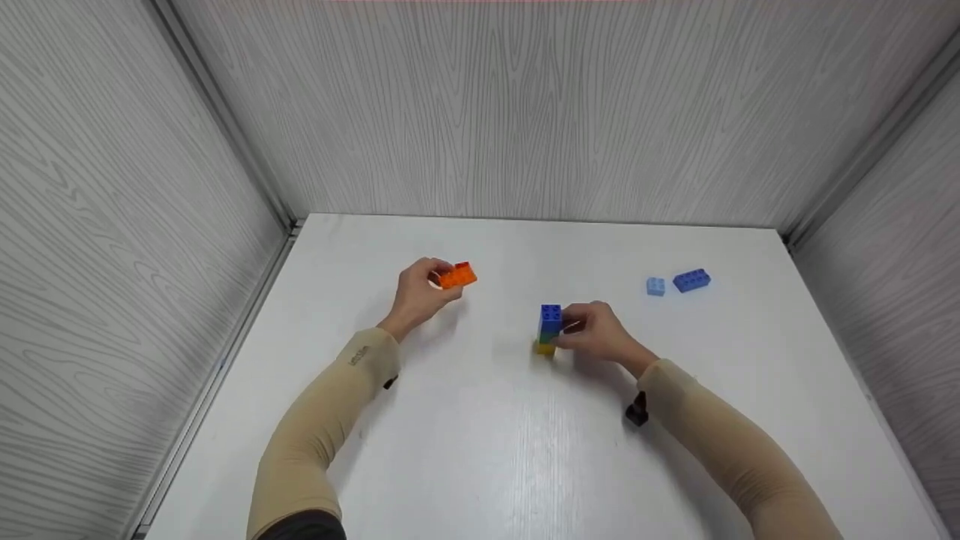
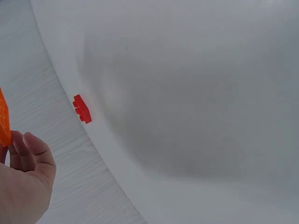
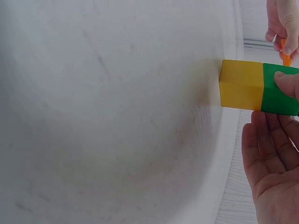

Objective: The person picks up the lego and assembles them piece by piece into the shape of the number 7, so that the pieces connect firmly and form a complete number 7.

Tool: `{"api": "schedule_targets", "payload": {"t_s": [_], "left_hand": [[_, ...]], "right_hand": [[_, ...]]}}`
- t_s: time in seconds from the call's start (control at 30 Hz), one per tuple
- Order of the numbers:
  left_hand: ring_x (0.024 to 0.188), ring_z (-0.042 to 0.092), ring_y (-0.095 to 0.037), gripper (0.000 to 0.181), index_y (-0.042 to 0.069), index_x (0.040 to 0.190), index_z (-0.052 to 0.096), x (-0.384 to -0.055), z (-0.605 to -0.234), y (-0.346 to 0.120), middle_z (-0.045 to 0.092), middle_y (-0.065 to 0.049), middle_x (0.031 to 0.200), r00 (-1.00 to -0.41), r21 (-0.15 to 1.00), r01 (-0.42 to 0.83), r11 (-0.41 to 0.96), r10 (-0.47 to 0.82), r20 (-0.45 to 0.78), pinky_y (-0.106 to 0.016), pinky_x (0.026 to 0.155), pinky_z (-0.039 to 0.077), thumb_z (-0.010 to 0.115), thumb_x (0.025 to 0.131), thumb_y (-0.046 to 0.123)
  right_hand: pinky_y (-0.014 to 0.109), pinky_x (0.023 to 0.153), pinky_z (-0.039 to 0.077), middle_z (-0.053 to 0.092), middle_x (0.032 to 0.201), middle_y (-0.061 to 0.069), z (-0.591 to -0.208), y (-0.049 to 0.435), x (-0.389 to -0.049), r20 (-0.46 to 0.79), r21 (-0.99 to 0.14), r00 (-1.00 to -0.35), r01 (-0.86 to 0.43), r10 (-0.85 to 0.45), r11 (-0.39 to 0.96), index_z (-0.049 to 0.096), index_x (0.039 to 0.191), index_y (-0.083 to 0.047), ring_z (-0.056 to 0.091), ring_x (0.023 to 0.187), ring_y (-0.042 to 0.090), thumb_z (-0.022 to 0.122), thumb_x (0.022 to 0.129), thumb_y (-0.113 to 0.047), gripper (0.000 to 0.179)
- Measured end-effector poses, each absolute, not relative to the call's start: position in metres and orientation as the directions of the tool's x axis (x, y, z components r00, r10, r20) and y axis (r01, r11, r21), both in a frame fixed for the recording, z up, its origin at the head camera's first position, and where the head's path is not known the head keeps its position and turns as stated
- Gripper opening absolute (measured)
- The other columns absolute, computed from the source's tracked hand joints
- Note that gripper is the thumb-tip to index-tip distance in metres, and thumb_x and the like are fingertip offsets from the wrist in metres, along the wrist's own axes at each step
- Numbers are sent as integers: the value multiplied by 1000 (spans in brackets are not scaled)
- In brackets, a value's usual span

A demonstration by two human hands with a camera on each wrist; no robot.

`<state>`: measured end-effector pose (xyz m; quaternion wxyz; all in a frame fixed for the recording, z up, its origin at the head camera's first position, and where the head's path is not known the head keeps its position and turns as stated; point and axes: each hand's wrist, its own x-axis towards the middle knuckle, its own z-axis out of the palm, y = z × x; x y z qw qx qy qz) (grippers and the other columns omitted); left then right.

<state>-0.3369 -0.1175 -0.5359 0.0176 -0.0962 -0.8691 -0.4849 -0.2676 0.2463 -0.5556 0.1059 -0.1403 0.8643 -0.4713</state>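
Though stud-topped, a smooth-sided brick stack (image 1: 549, 328)

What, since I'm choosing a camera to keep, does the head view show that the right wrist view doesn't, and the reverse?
Only the head view: the loose light blue brick and dark blue brick on the table, both tan sleeves, and the studded top of the stack's blue brick.

Only the right wrist view: the palm of the right hand.

Both: the left hand holding the orange brick, and the right hand gripping the green brick above the yellow brick.
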Motion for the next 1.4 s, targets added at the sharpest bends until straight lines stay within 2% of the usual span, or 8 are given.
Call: {"api": "schedule_targets", "payload": {"t_s": [0.37,0.5,0.63,0.87,1.1,1.27,1.4], "left_hand": [[109,68,-27,33,8,123,80,-321,-528,-97,74,-12,122,-951,838,282,468,250,180,-32,93,57,90,92,13],[106,69,-28,31,7,122,81,-317,-528,-91,75,-14,120,-931,831,330,448,298,209,-33,92,58,89,93,13],[106,70,-29,30,7,122,81,-312,-527,-85,75,-15,120,-914,820,368,439,333,231,-34,93,59,89,94,13],[106,69,-25,31,9,124,82,-303,-518,-66,78,-12,121,-894,823,379,424,395,209,-32,92,60,88,94,15],[106,68,-28,30,10,124,82,-298,-513,-56,76,-12,119,-887,840,367,399,421,188,-28,90,58,88,95,17],[106,68,-31,30,10,124,83,-295,-512,-52,75,-11,117,-877,837,381,392,440,193,-27,87,57,88,95,18],[104,68,-27,30,12,123,84,-293,-512,-47,76,-9,115,-865,834,399,381,458,205,-25,85,56,88,94,19]], "right_hand": [[44,102,67,84,123,12,-556,246,-267,-53,-843,-943,-134,-330,520,84,128,-9,78,113,28,90,92,-13,37],[43,101,67,84,123,13,-557,245,-265,-50,-843,-946,-132,-321,521,83,129,-7,79,113,28,88,91,-12,38],[47,102,67,84,121,15,-555,243,-264,-41,-841,-947,-139,-319,522,83,128,-5,79,112,30,88,89,-12,39],[50,106,65,83,125,14,-554,244,-263,-76,-845,-950,-100,-303,526,83,130,-9,77,116,31,89,90,-16,41],[48,106,65,83,126,11,-553,241,-262,-105,-835,-958,-62,-268,547,82,132,-10,76,115,28,90,90,-16,43],[49,107,65,83,126,11,-554,240,-262,-105,-834,-956,-64,-272,548,82,133,-10,76,115,30,89,91,-16,43],[49,107,66,82,128,9,-552,242,-263,-94,-830,-954,-82,-284,551,82,133,-13,76,118,30,91,91,-21,43]]}}
